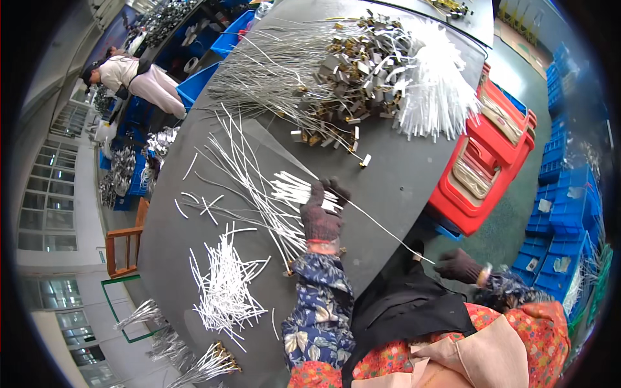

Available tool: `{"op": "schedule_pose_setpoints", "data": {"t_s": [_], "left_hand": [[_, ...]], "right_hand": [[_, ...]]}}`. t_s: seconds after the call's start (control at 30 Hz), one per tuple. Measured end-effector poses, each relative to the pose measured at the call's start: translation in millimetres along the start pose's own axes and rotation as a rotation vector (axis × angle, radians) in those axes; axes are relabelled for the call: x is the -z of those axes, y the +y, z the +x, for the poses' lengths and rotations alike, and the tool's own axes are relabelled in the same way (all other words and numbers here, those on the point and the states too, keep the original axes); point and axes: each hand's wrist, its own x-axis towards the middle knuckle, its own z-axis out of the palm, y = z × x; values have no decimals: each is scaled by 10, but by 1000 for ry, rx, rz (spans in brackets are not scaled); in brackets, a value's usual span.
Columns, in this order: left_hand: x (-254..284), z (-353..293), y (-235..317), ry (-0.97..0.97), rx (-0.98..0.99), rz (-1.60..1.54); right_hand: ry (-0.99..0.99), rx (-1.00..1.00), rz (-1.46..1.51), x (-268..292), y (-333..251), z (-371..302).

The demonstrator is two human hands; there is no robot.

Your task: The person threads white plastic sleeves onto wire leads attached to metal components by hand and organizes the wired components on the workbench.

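My left hand, in a dark knit glove, is closed on a bundle of short white tubes above the grey table. A thin wire runs from beside that hand toward the lower right. Past the table's edge, my gloved right hand has its fingers closed at the wire's whitish end. Long wires with white sleeves lie left of my left hand. Nearer to me is a loose heap of white tubes. Exactly how the wire passes my left fingers is hidden.
At the table's far side lie many grey wires with metal-ended parts and a pile of clear plastic sleeves. A red bin stands by the right edge. Blue crates are stacked farther right. Another person bends at the far left.
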Motion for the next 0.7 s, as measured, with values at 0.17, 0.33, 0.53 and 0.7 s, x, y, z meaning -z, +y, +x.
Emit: {"op": "schedule_pose_setpoints", "data": {"t_s": [0.17, 0.33, 0.53, 0.7], "left_hand": [[-124, 24, 432, 107, -256, 160], [-580, -185, 834, 159, -497, 416], [-549, -187, 1074, 153, -558, 397], [-495, -299, 874, -75, -394, 452]], "right_hand": [[215, -421, 93, 150, 917, -655], [287, -407, 106, 151, 1067, -708], [307, -327, 72, 223, 999, -666], [282, -212, 45, 250, 855, -664]]}}
